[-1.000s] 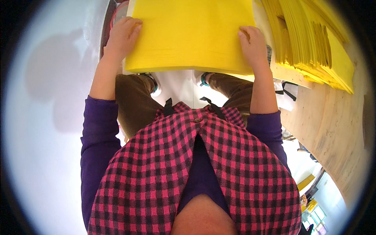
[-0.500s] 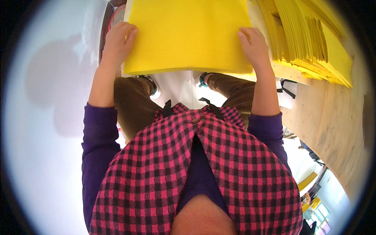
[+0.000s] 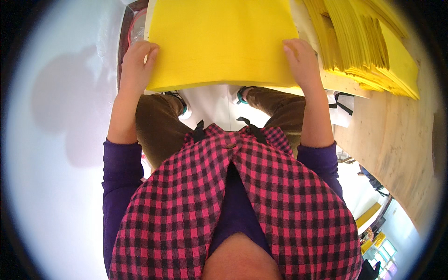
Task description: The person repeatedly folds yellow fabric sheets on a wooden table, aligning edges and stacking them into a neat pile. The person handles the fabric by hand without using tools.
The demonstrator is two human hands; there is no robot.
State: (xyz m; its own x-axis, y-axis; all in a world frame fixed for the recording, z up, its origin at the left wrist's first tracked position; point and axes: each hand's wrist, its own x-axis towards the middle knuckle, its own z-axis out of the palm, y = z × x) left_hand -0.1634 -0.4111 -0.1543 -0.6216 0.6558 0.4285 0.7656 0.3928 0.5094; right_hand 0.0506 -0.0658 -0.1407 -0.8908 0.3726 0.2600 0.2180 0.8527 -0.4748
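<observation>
A wide yellow sheet (image 3: pixel 221 44), which looks like cloth, lies in front of me, its near edge slightly bowed over my knees. My left hand (image 3: pixel 139 65) is closed at the sheet's left edge, thumb and fingers pinched together. At the right edge, my right hand (image 3: pixel 301 60) grips in the same way, fingers curled in. Between the two hands the sheet is spread smooth. Its far end runs out of view at the top. I cannot tell whether it is one layer or several.
Folded yellow pieces (image 3: pixel 359 42) stand in a thick pile to the right, on a wooden board (image 3: pixel 387 135). A white wall (image 3: pixel 60 140) is close on my left. Beside the sheet's left edge is a dark wooden frame (image 3: pixel 126 37). My legs (image 3: pixel 161 119) are beneath the sheet.
Both hands have slid a little toward me along the sheet's side edges. The sheet stays nearly in place, and the pile on the right is unchanged.
</observation>
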